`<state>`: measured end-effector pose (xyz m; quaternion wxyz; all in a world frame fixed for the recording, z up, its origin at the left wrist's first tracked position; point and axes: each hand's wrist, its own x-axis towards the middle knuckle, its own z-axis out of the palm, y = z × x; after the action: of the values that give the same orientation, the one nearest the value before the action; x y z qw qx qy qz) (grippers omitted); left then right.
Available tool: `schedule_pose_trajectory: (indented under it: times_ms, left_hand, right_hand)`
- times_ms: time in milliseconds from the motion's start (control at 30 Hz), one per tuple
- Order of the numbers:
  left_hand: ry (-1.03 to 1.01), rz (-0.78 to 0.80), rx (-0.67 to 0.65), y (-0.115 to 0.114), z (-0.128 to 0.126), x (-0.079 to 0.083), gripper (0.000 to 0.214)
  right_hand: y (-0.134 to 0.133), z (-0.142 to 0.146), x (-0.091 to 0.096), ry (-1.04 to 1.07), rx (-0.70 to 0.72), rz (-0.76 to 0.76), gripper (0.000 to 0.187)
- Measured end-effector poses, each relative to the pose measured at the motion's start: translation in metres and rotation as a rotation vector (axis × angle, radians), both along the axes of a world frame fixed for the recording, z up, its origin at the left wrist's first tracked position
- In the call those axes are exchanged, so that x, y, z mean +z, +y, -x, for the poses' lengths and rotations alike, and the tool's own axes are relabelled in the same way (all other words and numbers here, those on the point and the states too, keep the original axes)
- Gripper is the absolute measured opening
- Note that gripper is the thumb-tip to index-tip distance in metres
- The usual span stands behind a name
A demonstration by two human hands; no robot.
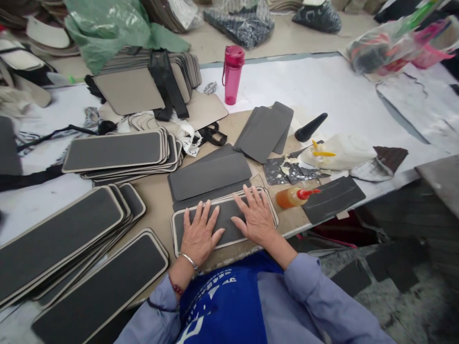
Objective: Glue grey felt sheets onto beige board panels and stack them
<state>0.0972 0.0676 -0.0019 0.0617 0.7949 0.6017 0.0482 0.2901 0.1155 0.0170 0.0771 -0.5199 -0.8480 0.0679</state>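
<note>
grey, pale-edged panels (60, 236) lie in overlapping stacks left of the hands; a sideways sweep might knock them askew. the left hand (200, 231) lies flat, fingers spread, gripping nothing, on the left part of a bordered panel (226, 216). that panel sits under both hands near the counter's (156, 210) edge, atop similar layers; uneven pressure could slide them out of line. the right hand (256, 215), also open and holding nothing, rests on its right part. just right of that hand, an amber bottle (287, 197) lies on its side and might roll or leak if nudged. the panel's long axis runs crosswise under the hands, its right end angled slightly away from the body.
</note>
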Motion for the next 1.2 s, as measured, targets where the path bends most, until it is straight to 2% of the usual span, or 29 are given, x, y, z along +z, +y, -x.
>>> schedule_pose_trajectory:
  times_ms: [167, 367, 567, 700, 833, 900, 1067, 1200]
  left_hand:
    - [-0.041, 0.044, 0.02, 0.001, 0.0, 0.004, 0.057]
    - [-0.103, 0.055, 0.039, 0.003, 0.0, 0.0, 0.068]
    - [-0.113, 0.069, 0.03, 0.007, 0.001, 0.001, 0.069]
    - [-0.139, 0.085, 0.027, 0.007, 0.001, 0.002, 0.07]
    - [-0.159, 0.076, 0.039, 0.005, 0.005, 0.009, 0.07]
    - [-0.157, 0.059, 0.079, 0.003, 0.011, 0.013, 0.068]
    - [-0.1, 0.043, 0.352, -0.006, 0.032, 0.011, 0.058]
    - [-0.122, 0.023, 0.363, -0.009, 0.036, -0.001, 0.057]
  right_hand:
    - [0.004, 0.008, -0.012, -0.047, 0.068, 0.097, 0.059]
    - [0.01, 0.007, -0.011, -0.071, 0.076, 0.126, 0.063]
    - [0.014, 0.008, -0.016, -0.046, 0.075, 0.109, 0.062]
    - [0.014, 0.007, -0.025, -0.053, 0.093, 0.073, 0.055]
    - [0.013, 0.003, -0.029, -0.042, 0.128, 0.022, 0.054]
    - [0.014, -0.001, -0.029, -0.032, 0.13, 0.002, 0.055]
    - [0.016, -0.013, -0.029, -0.076, -0.011, -0.04, 0.057]
    - [0.019, -0.018, -0.033, -0.112, -0.009, -0.03, 0.056]
